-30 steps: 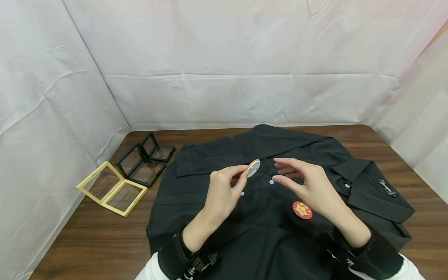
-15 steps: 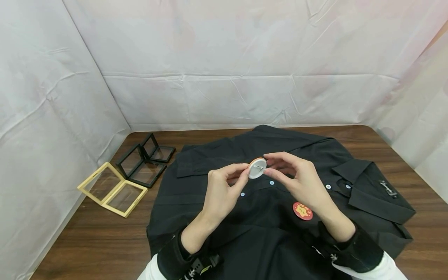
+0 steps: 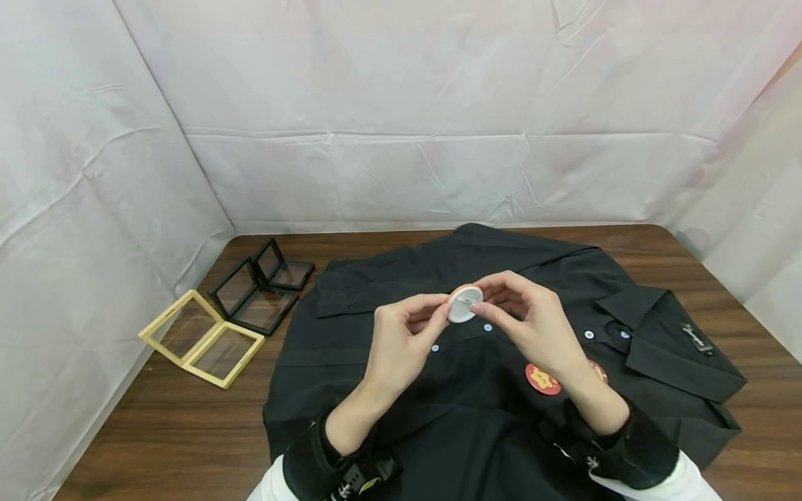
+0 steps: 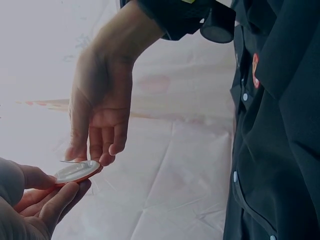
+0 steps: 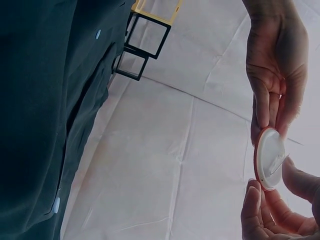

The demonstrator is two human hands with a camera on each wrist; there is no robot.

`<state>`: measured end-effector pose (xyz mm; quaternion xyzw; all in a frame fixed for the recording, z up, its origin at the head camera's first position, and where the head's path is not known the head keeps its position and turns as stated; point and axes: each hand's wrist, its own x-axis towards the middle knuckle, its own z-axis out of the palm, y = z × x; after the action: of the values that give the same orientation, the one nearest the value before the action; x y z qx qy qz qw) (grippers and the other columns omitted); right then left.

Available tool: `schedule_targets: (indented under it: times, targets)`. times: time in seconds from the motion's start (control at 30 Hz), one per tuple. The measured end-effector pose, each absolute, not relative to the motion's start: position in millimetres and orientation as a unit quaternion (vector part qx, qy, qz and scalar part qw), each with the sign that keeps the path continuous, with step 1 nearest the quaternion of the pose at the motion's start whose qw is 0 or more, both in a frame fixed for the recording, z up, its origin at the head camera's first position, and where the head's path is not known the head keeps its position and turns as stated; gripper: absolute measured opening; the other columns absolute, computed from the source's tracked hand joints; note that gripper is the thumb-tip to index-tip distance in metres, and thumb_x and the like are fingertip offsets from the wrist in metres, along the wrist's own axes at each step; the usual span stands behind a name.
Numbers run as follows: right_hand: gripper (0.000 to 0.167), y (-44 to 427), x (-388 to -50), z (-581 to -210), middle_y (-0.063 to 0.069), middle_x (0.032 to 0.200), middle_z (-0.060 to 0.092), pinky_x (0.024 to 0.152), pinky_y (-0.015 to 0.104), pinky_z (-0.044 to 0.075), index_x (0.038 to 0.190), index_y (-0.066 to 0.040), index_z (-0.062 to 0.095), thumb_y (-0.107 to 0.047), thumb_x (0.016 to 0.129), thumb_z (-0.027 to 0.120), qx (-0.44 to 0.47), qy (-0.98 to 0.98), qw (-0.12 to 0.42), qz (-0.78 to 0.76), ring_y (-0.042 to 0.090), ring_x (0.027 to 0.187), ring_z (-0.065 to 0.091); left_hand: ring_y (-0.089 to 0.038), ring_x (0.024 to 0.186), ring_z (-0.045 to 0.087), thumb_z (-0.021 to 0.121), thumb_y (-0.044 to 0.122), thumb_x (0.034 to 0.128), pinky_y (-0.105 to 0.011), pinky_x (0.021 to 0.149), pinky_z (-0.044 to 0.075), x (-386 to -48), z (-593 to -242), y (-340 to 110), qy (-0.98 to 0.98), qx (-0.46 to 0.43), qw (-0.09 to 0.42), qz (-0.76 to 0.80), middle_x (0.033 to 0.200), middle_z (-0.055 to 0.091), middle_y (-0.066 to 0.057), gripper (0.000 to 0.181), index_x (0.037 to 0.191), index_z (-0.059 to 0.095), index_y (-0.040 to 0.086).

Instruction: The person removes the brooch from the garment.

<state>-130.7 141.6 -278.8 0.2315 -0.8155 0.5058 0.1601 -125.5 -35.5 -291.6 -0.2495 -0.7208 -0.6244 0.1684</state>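
Observation:
A round pin badge (image 3: 461,307) is held up over a dark shirt (image 3: 401,396), its white back toward the head camera and an orange-red rim showing. My left hand (image 3: 402,342) pinches its left edge between thumb and fingers. On the opposite side, my right hand (image 3: 534,321) has its thumb at the pin on the back and its fingers against the far edge. In the left wrist view the needle stands away from the badge back (image 4: 77,172), near the right thumb. The badge's front is hidden in the head view.
On the shirt lies a red badge with a yellow star (image 3: 542,379); another red badge (image 3: 599,371) is partly covered by my right wrist. A small silver pin (image 3: 697,339) sits near the collar. Yellow (image 3: 202,339) and black frames (image 3: 253,296) stand open at left.
My right hand has moved left to the badge and now grips it at the pin. The badge's white back has turned more toward the head camera. The left hand has barely moved.

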Motion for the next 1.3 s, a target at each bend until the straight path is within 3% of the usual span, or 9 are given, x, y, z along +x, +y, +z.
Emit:
schedule_targets:
  times: [0.43, 0.83, 1.07, 1.3]
  targets:
    - [0.018, 139.4, -133.9, -282.8, 0.004, 0.080, 0.059, 0.060, 0.020, 0.047, 0.093, -0.001, 0.059, 0.001, 0.076, 0.066, 0.234, -0.790, 0.154, 0.545, 0.013, 0.068, 0.056, -0.020, 0.069, 0.065, 0.060, 0.002, 0.0827, -0.025, 0.060, 0.051, -125.0, -292.8, -34.0, -0.710, -0.237, 0.151, -0.646, 0.083, 0.067, -0.012, 0.013, 0.092, 0.067, -0.004]
    - [0.016, 137.6, -134.6, -286.6, 0.004, 0.078, 0.057, 0.057, 0.020, 0.046, 0.091, -0.001, 0.058, 0.001, 0.077, 0.065, 0.236, -0.787, 0.161, 0.547, 0.013, 0.065, 0.055, -0.012, 0.068, 0.064, 0.061, 0.003, 0.0824, -0.026, 0.059, 0.051, -124.3, -294.3, -33.6, -0.706, -0.228, 0.146, -0.654, 0.083, 0.067, -0.010, 0.014, 0.093, 0.067, -0.004]
    - [0.014, 137.3, -134.1, -286.4, 0.004, 0.077, 0.056, 0.056, 0.019, 0.045, 0.091, -0.003, 0.057, -0.002, 0.079, 0.064, 0.246, -0.795, 0.166, 0.529, 0.012, 0.065, 0.053, -0.023, 0.069, 0.065, 0.061, 0.002, 0.0818, -0.026, 0.060, 0.051, -121.7, -294.2, -32.9, -0.700, -0.226, 0.145, -0.661, 0.084, 0.067, -0.012, 0.015, 0.093, 0.067, -0.005]
    - [0.014, 135.5, -132.4, -285.1, 0.002, 0.077, 0.056, 0.055, 0.020, 0.044, 0.090, -0.003, 0.057, 0.001, 0.078, 0.064, 0.245, -0.794, 0.177, 0.528, 0.013, 0.064, 0.052, -0.016, 0.071, 0.065, 0.061, 0.001, 0.0813, -0.026, 0.061, 0.051, -120.0, -293.4, -33.1, -0.694, -0.230, 0.150, -0.665, 0.086, 0.067, -0.012, 0.015, 0.093, 0.067, -0.006]
